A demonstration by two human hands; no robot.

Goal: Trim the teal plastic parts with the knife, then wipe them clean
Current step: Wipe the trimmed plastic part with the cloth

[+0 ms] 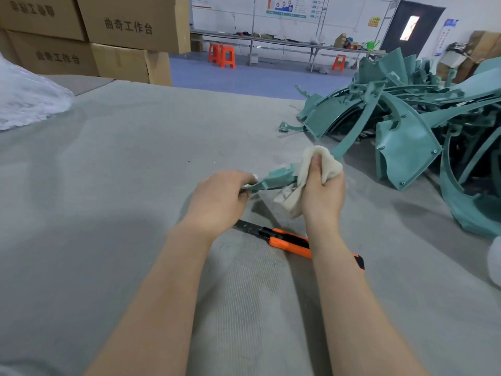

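Currently: you are working the wiping step. Item, teal part: a long, curved, glossy strip with a ribbed bracket end, hanging in the air just beyond the knife, which is lying blade-out on the counter. Your left hand is pinching the bracket end, fingers clamped on it. Your right hand is gripping the cloth, fingers curled tight, wrapping it round the strip. Stock, pile of teal parts: waiting well right of the knife. Next move, as I judge it, is calling for a steady left grip while sliding the cloth along the strip.
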